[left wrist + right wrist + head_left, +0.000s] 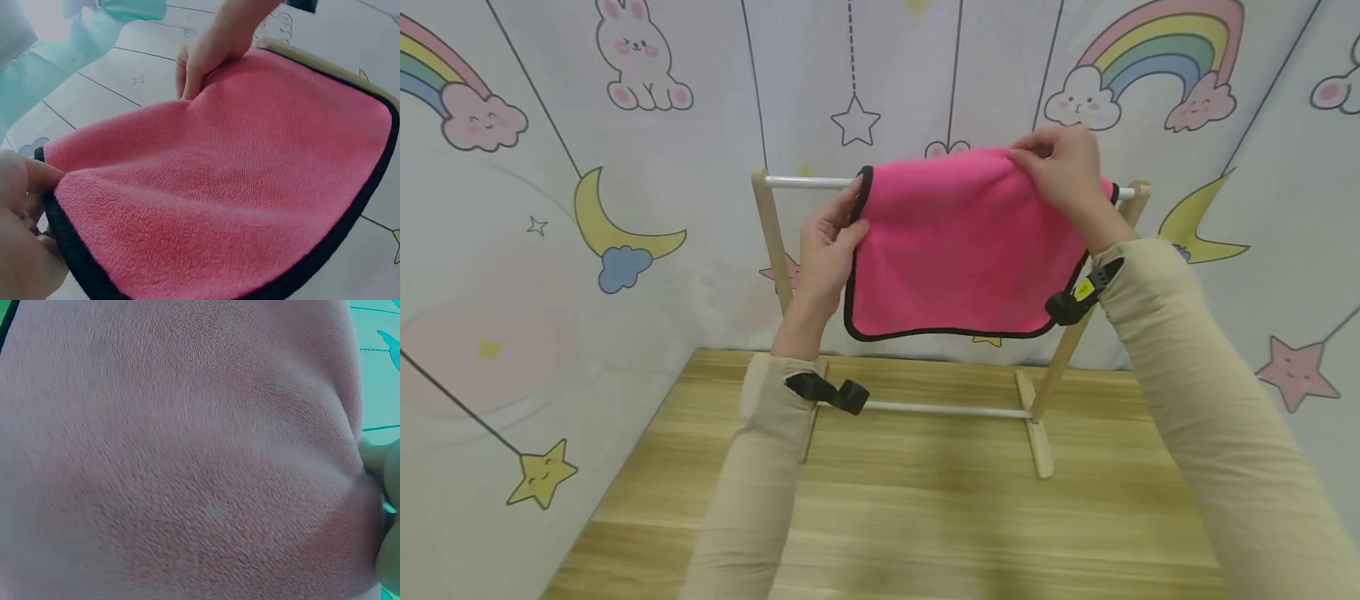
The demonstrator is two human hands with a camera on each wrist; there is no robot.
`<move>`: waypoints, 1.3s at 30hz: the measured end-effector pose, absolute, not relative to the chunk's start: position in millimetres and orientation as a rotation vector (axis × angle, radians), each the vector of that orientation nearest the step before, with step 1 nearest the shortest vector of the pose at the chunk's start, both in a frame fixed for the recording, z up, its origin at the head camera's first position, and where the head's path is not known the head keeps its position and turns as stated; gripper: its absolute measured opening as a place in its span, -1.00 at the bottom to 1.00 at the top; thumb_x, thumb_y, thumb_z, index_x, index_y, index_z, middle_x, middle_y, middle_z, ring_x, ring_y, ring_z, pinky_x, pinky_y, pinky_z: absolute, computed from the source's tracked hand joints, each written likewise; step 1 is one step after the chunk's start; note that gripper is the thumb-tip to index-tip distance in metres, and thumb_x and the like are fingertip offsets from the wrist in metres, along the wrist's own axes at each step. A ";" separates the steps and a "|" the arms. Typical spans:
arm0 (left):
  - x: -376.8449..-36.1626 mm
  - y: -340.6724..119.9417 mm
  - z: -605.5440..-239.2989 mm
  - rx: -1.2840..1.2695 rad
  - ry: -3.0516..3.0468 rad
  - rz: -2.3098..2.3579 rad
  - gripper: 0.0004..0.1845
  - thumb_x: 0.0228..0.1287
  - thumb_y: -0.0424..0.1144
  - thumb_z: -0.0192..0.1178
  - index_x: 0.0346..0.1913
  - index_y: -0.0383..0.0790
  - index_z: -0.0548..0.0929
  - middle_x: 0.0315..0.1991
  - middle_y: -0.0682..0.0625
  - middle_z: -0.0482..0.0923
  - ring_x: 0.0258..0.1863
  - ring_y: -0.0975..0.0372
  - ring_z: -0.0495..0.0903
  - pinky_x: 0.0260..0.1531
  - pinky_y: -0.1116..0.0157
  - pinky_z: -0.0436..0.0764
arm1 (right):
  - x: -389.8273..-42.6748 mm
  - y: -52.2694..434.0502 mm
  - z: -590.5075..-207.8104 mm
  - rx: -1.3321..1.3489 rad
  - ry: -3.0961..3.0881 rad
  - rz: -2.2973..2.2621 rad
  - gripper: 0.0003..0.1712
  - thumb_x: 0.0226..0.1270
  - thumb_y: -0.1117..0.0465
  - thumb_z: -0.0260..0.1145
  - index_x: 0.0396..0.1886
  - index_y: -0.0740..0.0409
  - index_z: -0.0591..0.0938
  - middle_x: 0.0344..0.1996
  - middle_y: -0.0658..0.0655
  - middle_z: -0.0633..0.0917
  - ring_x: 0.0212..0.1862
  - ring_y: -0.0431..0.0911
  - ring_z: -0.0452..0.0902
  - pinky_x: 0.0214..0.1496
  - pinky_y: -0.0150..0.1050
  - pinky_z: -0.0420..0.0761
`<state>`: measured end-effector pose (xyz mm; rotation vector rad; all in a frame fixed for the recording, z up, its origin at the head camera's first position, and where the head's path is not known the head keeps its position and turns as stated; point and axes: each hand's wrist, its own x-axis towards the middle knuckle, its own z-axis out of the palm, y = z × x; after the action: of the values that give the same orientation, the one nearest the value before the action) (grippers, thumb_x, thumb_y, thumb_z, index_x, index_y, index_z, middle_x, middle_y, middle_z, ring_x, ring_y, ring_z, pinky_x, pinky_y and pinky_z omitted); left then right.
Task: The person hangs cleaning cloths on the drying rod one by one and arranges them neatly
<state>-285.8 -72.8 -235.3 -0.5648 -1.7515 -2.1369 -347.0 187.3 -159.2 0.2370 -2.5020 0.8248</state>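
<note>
A pink towel (955,250) with a black border hangs over the top rail (812,182) of a small wooden rack. My left hand (827,250) pinches the towel's left edge between thumb and fingers, just below the rail. At the top fold, right of the middle, my right hand (1063,167) pinches the cloth. The left wrist view shows the towel (206,181) stretched between both hands, with a crease running from the left thumb. Towel cloth (187,450) fills most of the right wrist view, with part of the right hand (387,481) at its right edge.
The rack has wooden side posts (1060,367), flat feet (1036,437) and a white lower bar (947,409). It stands on a wood-grain table (910,517). Behind it hangs a white backdrop (715,108) printed with rabbits, rainbows, moons and stars.
</note>
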 end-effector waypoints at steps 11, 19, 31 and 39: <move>-300.6 -73.6 -252.3 -0.431 -1.799 -2.169 -0.51 0.28 -0.46 0.01 0.27 -0.16 0.35 0.10 -0.11 0.46 -0.04 0.21 0.46 0.00 0.34 0.48 | -339.2 201.0 -159.6 0.367 -2.594 0.769 -0.56 0.26 -0.05 0.16 -0.04 0.15 0.63 -0.17 0.14 0.66 -0.17 -0.11 0.48 -0.27 -0.36 0.43; -301.6 -72.9 -254.6 -0.376 -1.817 -2.167 -0.53 0.26 -0.44 0.05 0.25 -0.20 0.37 0.07 -0.13 0.48 -0.07 0.23 0.49 -0.04 0.35 0.51 | -318.7 214.9 -171.4 0.617 -2.450 0.683 -0.62 0.22 0.12 0.25 -0.02 0.22 0.60 -0.11 0.17 0.63 -0.07 -0.03 0.49 0.01 -0.06 0.52; -301.0 -78.4 -254.6 -0.355 -1.818 -2.159 -0.52 0.24 -0.43 0.08 0.25 -0.20 0.37 0.08 -0.14 0.48 -0.07 0.23 0.49 0.00 0.34 0.50 | -280.0 256.0 -235.0 0.653 -2.208 0.673 -0.36 -0.11 0.39 0.46 0.07 0.35 0.48 -0.11 0.27 0.58 -0.10 0.01 0.47 -0.13 -0.50 0.39; -300.2 -80.3 -255.8 -0.329 -1.809 -2.175 -0.50 0.23 -0.42 0.10 0.25 -0.20 0.36 0.04 -0.16 0.50 -0.16 0.28 0.52 -0.13 0.39 0.55 | -282.7 272.4 -277.0 0.359 -2.264 0.930 -0.34 0.05 0.24 0.39 0.13 0.32 0.34 -0.11 0.24 0.52 -0.11 -0.10 0.42 -0.20 -0.59 0.37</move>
<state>-300.2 -80.3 -255.8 -0.3291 -1.8095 -2.1749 -282.7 272.4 -277.0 0.3591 -2.2635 0.9299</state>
